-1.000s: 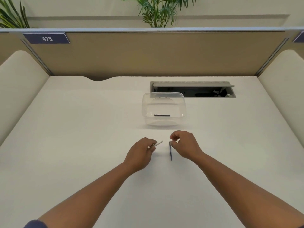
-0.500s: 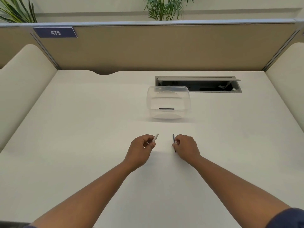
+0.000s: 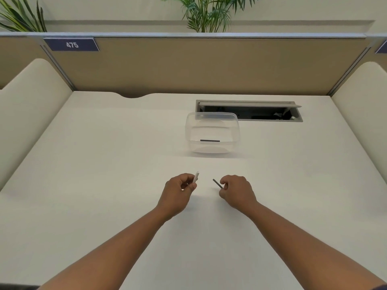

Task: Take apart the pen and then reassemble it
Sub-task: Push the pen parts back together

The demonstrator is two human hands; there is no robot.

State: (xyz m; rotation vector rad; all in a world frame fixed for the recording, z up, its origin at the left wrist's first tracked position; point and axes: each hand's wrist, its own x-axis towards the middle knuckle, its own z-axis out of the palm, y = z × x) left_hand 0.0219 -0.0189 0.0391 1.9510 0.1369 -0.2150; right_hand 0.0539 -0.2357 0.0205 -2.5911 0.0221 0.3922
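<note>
Near the middle of the worktop, a little toward its near edge, two bare hands are raised side by side with a small gap between them. The left hand has its fingers curled in a closed grip round a white pen tube, whose free end sticks up and away from the knuckles, tilted slightly to the right. The right hand pinches a thin dark pen piece between curled fingers and thumb; that piece slants up and to the left, its tip pointing toward the white tube without touching it. Both forearms reach in from the near edge. Farther back, between the hands and the far edge, stands a clear plastic tub with a second short dark stick lying flat across its bottom. Just behind the tub, toward the far right corner, an open cable hatch is set into the worktop. A brown divider panel runs along the far edge, bearing a blue label reading 475 at its left end, and green plants rise behind it.
</note>
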